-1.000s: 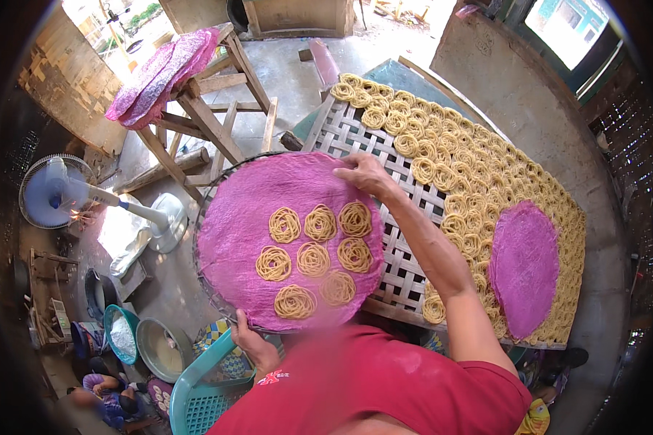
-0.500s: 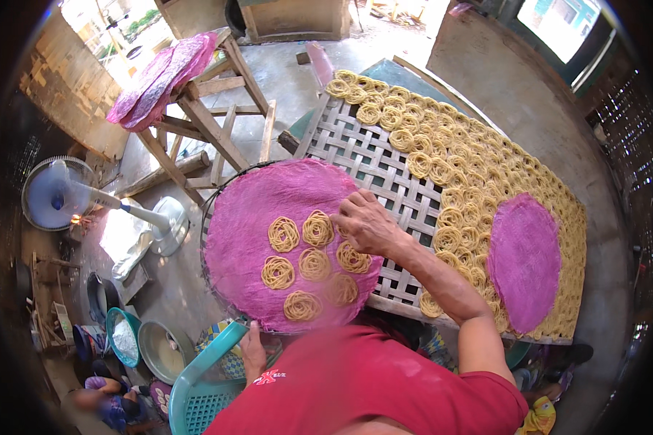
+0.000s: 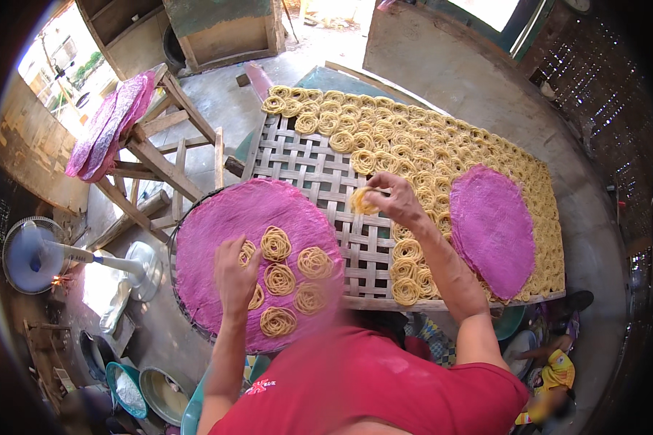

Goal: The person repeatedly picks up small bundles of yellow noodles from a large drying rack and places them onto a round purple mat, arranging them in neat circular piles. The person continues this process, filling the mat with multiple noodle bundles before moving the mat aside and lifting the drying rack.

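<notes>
My right hand holds a coiled yellow noodle nest pinched above the woven bamboo rack, beside the rows of similar nests. My left hand is over the round tray covered in pink sheeting, fingers curved and apart over a nest at its left; whether it touches that nest I cannot tell. Several more nests lie on the pink sheet. An oval pink sheet lies on the nests at the rack's right.
A wooden trestle carries folded pink sheets. A standing fan is at left, with basins below it. A person in yellow is at lower right, and a bare wall stands behind the rack.
My right hand has lifted a nest off the pink sheet and moved right over the rack. My left hand has left the tray's near rim and moved up onto the sheet.
</notes>
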{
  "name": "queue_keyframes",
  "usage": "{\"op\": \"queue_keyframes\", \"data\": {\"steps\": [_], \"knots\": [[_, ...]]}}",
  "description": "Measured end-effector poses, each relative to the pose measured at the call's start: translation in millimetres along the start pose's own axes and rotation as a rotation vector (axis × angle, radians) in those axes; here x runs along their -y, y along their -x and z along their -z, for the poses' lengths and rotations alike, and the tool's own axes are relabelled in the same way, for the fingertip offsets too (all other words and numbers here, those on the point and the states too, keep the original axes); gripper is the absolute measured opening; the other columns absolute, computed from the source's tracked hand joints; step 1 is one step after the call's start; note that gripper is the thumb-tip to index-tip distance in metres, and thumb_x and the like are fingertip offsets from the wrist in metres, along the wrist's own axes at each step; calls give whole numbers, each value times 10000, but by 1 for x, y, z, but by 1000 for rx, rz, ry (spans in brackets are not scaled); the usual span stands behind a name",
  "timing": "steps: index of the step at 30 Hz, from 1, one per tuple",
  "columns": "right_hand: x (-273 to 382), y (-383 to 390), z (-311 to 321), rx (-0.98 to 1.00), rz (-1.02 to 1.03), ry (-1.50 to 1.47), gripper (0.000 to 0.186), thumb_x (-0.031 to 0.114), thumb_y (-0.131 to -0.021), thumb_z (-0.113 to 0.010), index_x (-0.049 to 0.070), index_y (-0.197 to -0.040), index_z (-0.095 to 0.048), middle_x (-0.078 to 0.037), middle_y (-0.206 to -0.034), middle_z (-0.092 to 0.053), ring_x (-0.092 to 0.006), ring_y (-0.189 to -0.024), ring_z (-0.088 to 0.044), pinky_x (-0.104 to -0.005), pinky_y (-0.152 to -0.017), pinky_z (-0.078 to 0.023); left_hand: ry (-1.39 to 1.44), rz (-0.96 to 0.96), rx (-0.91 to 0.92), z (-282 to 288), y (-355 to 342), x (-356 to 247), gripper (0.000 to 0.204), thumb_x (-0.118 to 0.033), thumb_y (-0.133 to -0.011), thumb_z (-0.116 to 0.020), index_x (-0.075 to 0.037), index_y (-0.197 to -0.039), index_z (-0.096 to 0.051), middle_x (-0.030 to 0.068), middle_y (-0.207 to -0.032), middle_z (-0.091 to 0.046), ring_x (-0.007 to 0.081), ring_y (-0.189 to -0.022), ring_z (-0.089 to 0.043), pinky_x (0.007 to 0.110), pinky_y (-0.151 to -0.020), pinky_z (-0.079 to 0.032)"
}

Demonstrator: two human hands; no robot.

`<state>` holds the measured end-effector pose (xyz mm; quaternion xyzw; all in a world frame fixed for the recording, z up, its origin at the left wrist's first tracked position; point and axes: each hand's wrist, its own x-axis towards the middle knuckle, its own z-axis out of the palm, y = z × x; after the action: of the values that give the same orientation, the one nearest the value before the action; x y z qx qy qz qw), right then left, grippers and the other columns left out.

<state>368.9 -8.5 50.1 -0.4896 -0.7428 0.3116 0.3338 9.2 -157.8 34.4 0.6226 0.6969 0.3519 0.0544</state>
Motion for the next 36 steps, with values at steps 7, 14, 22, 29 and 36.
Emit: {"op": "queue_keyframes", "data": {"steps": [7,14,22,29,36], "knots": [[-44,-20,17,-106,-234,-184,274,175,-948,-788,-30,-1122,-733,-54,-977,-753,-112,-872,-685,-280,-802,-572,-113,-166,246,-27,-23,0,273,-156,-878,-813,-42,-1104,-711,137,-1153,-650,325,-1129,-600,451,-1005,-472],[-57,-18,-2,-321,-5,631,265,200,-930,-766,71,-1162,-774,-141,-1048,-772,-266,-974,-735,-404,-886,-586,92,-29,239,-32,-29,-13,288,-31,-832,-774,-32,-1099,-666,123,-963,-686,303,-937,-670,433,-836,-535],[46,60,-67,195,-134,-232,299,281,-1022,-726,-7,-1086,-769,-78,-962,-755,-171,-860,-719,-317,-774,-586,398,65,304,-40,-12,-51,267,5,-898,-729,-25,-1125,-591,93,-884,-681,157,-781,-676,336,-682,-562],[47,66,-86,329,-754,-932,296,287,-1080,-664,25,-1206,-721,-70,-970,-762,-128,-722,-715,-271,-607,-597,479,-55,337,-46,13,-105,460,-65,-868,-769,-25,-1304,-627,188,-1049,-712,378,-1007,-715,484,-872,-568],[20,52,-54,151,-623,-714,209,103,-1004,-696,-13,-1176,-725,-77,-993,-764,-135,-809,-726,-277,-627,-608,539,-317,263,-41,15,-80,440,-60,-899,-796,-29,-1325,-688,159,-1249,-734,322,-1150,-714,412,-984,-572]]}}
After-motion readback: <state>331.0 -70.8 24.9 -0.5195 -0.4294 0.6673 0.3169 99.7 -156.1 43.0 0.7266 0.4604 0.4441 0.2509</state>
